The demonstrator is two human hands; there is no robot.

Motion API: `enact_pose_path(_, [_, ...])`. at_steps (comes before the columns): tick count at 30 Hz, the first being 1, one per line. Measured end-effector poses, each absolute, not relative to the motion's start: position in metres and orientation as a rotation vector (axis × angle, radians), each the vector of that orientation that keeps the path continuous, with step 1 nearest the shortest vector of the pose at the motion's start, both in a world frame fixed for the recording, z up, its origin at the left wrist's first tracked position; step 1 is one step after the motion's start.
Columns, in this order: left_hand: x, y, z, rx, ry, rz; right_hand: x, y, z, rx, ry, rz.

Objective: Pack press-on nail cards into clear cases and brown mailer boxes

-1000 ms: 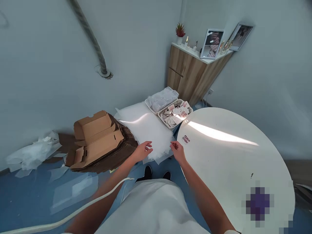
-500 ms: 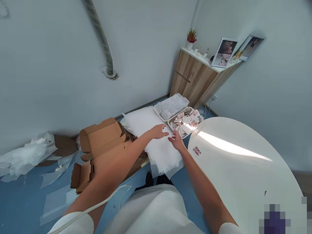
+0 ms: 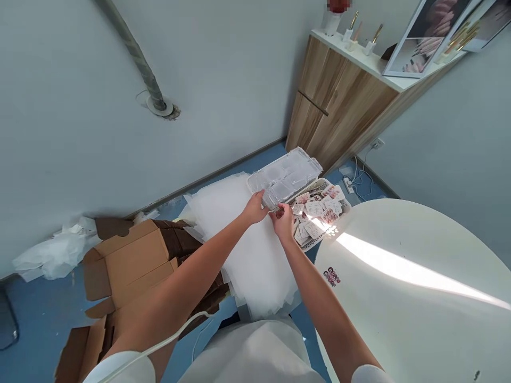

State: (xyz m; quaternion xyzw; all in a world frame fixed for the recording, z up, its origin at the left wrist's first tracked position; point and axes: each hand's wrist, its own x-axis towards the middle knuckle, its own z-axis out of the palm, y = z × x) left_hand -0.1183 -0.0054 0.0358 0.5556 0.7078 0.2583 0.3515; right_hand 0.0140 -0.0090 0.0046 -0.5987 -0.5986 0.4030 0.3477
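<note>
Both hands are at the near end of the clear plastic boxes (image 3: 285, 173), which lie stacked in a white basket. My left hand (image 3: 255, 208) has its fingers at the near left corner of a box, the thumb pointing right. Close beside it, my right hand (image 3: 282, 221) pinches the near edge with bent fingers; its exact hold is partly hidden. Under both wrists spreads a pile of white translucent sheets (image 3: 255, 260). To the right of the boxes, a second white basket (image 3: 305, 247) is filled with small printed cards (image 3: 319, 213).
Open brown cardboard boxes (image 3: 136, 255) are on the left, with crumpled white wrapping (image 3: 59, 250) behind them. A round white table (image 3: 399, 308) stands at right, bearing a small nail set (image 3: 331, 276). Behind is a wooden cabinet (image 3: 351, 90); cables (image 3: 361, 178) lie beside it.
My hands have moved forward from above the white sheets to the near end of the clear plastic boxes, and their fingers have closed there. The view has moved closer to the cabinet.
</note>
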Motion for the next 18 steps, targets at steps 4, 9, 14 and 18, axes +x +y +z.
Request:
enact_pose_path(4, [-0.111, -0.002, 0.023, 1.402, 1.848, 0.7, 0.011, -0.002, 0.0, -1.56, -1.748, 0.851])
enact_pose_path(9, [-0.108, -0.004, 0.022, 1.342, 1.849, 0.755, 0.012, 0.0, -0.007, -1.567, -1.847, 0.775])
enact_pose_path(14, [-0.113, -0.009, 0.032, 1.328, 1.808, 0.782, 0.011, -0.006, 0.002, -1.537, -1.812, 0.755])
enact_pose_path(18, [-0.115, -0.02, 0.053, 1.383, 1.837, 0.856, 0.009, -0.017, 0.028, -1.468, -1.728, 0.74])
